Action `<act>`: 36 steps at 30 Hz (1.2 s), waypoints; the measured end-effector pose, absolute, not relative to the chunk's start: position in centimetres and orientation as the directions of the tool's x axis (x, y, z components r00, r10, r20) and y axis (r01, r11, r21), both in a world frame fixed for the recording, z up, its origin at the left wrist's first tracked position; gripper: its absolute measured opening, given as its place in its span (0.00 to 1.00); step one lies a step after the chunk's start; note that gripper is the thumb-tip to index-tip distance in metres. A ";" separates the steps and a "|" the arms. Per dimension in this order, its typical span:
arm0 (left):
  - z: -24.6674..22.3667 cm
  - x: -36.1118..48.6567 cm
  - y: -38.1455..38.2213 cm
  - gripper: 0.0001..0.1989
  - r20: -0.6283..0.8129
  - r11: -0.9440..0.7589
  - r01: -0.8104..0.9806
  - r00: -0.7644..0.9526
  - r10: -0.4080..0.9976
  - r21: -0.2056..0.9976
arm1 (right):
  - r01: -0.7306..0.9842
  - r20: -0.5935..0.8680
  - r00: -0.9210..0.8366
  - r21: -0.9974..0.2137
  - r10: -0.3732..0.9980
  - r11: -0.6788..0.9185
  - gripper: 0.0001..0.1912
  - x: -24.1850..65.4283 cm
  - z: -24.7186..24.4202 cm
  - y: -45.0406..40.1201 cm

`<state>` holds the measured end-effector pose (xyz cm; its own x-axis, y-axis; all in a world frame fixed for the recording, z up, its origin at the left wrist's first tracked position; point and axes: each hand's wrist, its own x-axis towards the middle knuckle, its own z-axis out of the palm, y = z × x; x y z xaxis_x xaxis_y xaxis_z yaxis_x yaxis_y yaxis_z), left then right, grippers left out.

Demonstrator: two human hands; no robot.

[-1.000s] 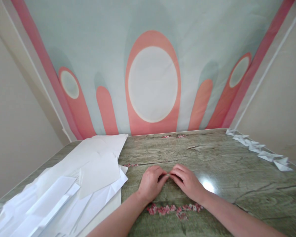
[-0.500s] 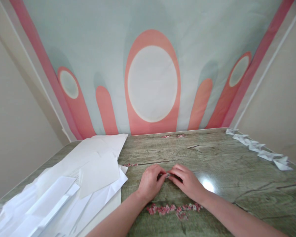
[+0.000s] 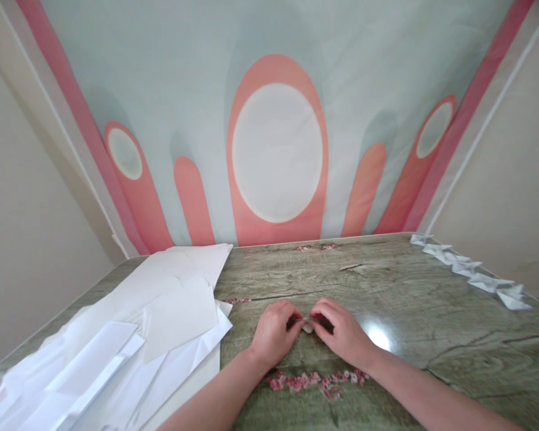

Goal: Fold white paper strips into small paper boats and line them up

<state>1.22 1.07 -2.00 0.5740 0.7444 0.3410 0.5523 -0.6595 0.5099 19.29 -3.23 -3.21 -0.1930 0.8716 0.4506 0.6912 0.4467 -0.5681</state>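
Note:
Between my two hands, over the middle of the table, is a small folded piece of paper (image 3: pixel 308 327), pale and mostly covered by my fingers. My left hand (image 3: pixel 276 330) pinches its left side with thumb and forefinger. From the other side, my right hand (image 3: pixel 336 329) grips it the same way, fingertips close to those of the left. The exact shape of the folded paper is too small and hidden to tell.
White paper sheets (image 3: pixel 179 320), some creased, lie piled on the left of the wood-patterned table (image 3: pixel 386 275). Several folded white paper boats (image 3: pixel 489 282) stand in a row along the right edge. A painted backdrop (image 3: pixel 276 233) rises behind the table.
My right fingertips have shifted slightly right, away from the left ones. More of the folded paper shows below the fingertips now. The sheets and boats stay put.

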 end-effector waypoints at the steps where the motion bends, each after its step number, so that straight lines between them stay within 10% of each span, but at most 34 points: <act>1: -2.0 1.2 1.1 0.00 0.341 -0.659 0.552 0.574 0.745 0.510 | 0.689 0.449 -0.197 -0.569 0.872 0.449 0.02 19.3 -3.2 -3.2; 36: -1.9 1.2 1.2 0.05 0.332 -0.680 0.531 0.607 0.722 0.505 | 0.704 0.434 -0.242 -0.537 0.868 0.465 0.07 19.3 -3.3 -3.1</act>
